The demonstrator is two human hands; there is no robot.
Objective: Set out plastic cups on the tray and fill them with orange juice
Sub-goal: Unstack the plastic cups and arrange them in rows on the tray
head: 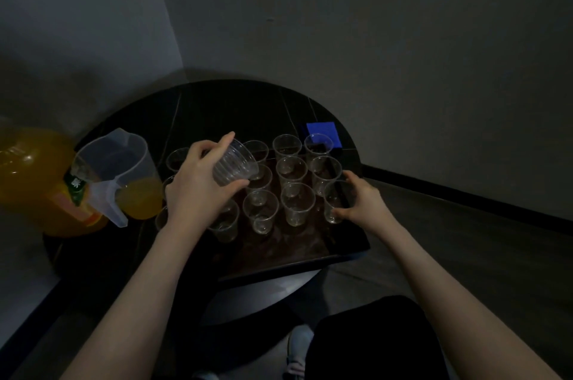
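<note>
On a dark round table (217, 106) in a dim corner, clear cups (291, 171) stand on a tray (310, 255); left hand (192, 184) grips stacked cups (234, 167), right hand (361, 203) holds one cup (335, 203) beside a juice pitcher (124, 175).

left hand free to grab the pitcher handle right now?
Probably not yet. The left hand grips a stack of cups, so it is occupied. The pitcher stands just beside it on the table, handle toward the person, nothing between; it must set down the stack first.
</note>
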